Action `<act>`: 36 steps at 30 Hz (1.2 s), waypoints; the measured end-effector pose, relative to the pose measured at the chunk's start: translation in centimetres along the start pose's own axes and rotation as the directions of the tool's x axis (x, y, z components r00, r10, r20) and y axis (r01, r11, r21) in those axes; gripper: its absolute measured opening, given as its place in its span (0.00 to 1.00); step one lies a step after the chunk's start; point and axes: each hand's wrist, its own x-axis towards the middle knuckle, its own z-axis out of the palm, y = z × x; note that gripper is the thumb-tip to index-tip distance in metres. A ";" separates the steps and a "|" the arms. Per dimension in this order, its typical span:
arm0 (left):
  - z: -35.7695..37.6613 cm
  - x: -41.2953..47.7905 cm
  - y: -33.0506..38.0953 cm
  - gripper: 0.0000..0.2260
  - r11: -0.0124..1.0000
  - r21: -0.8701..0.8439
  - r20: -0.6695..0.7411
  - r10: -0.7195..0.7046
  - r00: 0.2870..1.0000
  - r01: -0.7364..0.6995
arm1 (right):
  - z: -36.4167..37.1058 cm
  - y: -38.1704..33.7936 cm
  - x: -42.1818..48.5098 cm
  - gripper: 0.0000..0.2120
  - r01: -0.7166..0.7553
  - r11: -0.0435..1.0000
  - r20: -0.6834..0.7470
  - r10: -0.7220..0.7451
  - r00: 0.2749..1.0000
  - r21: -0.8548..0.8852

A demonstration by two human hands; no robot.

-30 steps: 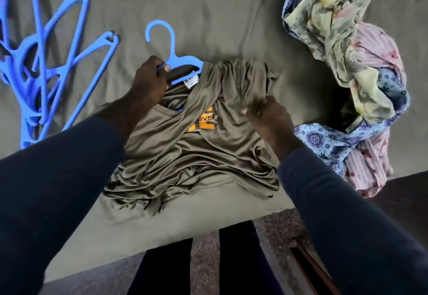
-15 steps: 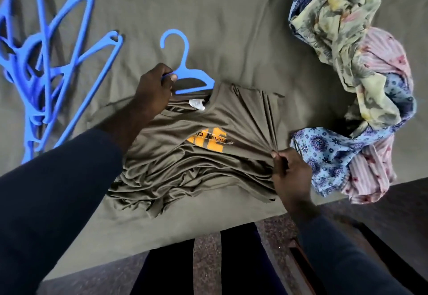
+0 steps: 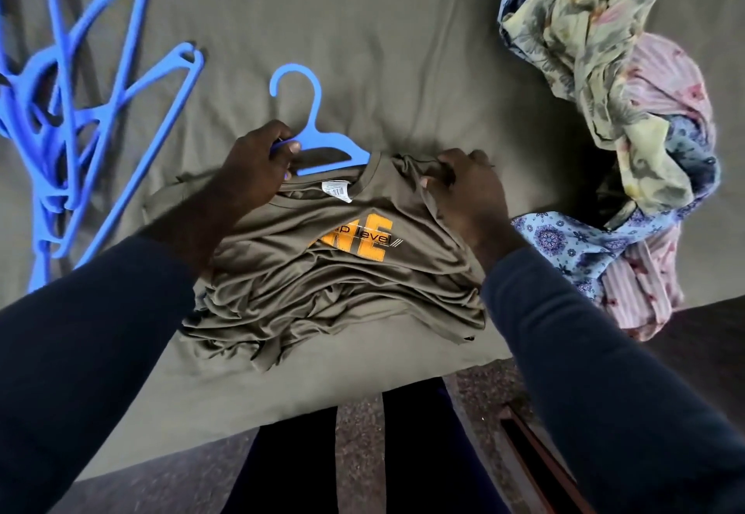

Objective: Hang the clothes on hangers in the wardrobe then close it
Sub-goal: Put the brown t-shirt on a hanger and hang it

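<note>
Two hands work at frame centre: left hand (image 3: 256,168) grips the blue hanger (image 3: 317,141) at the collar of the olive T-shirt (image 3: 322,291), right hand (image 3: 465,191) pinches its shoulder fabric. Chest print reads "level".

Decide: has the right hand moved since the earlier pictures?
Yes. The right hand moved from the shirt's side edge up to its shoulder, judged against the orange print.
</note>
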 end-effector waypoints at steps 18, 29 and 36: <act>-0.2 -0.1 -0.4 0.02 0.986 -0.136 -0.061 0.083 0.995 -0.091 | -0.6 4.0 -2.5 0.13 -0.064 0.972 -0.262 0.124 0.957 0.226; -0.4 -0.8 1.3 0.05 0.958 -0.170 -0.005 0.235 0.972 -0.233 | 0.0 -7.7 2.1 0.20 0.367 0.897 0.109 -0.402 0.909 0.246; -3.3 -2.0 -1.0 0.23 0.978 0.058 0.061 0.198 0.978 -0.201 | 0.9 -11.0 3.4 0.10 0.424 0.894 0.153 -0.443 0.883 0.143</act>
